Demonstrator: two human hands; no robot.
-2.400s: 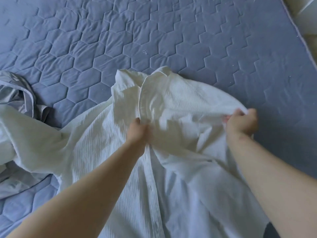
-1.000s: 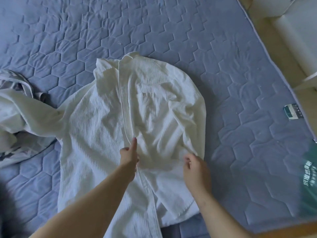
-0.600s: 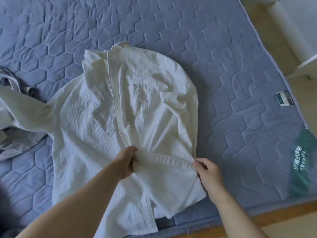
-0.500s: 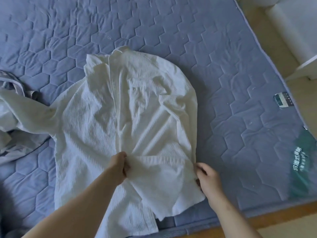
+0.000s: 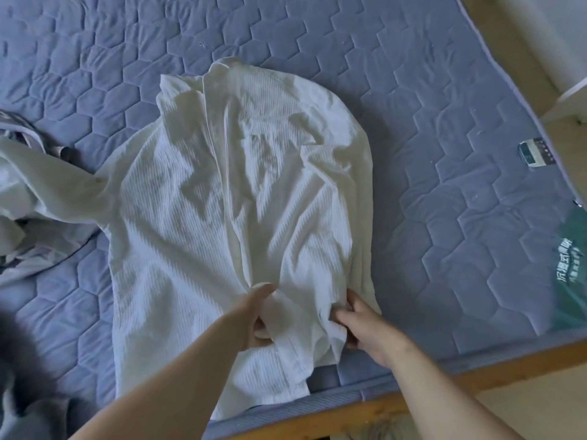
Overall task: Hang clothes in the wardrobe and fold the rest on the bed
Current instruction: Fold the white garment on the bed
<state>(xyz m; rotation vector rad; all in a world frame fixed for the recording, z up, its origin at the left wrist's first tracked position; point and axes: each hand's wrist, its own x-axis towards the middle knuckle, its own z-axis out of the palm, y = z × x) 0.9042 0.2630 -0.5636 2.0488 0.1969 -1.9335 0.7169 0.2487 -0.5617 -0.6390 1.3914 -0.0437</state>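
A white ribbed shirt (image 5: 241, 192) lay spread on the bed (image 5: 444, 154), whose blue-grey mattress cover was quilted in hexagons. Its collar pointed away from the person and its hem reached the near edge of the mattress. The shirt's right side was folded in over the body, making a rounded edge, while its other sleeve trailed off to the left and lay across a crumpled grey garment (image 5: 19, 131) at the picture's edge. The left hand (image 5: 257, 315) gripped a bunched fold of the shirt near the middle of its lower part, with the fingers curled into the cloth. The right hand (image 5: 365, 325), just beside it, pinched the folded-in layer at the shirt's lower right edge, thumb and fingers closed on the fabric. A wooden bed frame (image 5: 476, 369) ran along the near side of the mattress. A small sewn label (image 5: 536, 152) sat near the mattress's right border, and a green sheet with white lettering (image 5: 571, 271) covered its right corner. A dark grey cloth (image 5: 28, 414) lay at the lower left.
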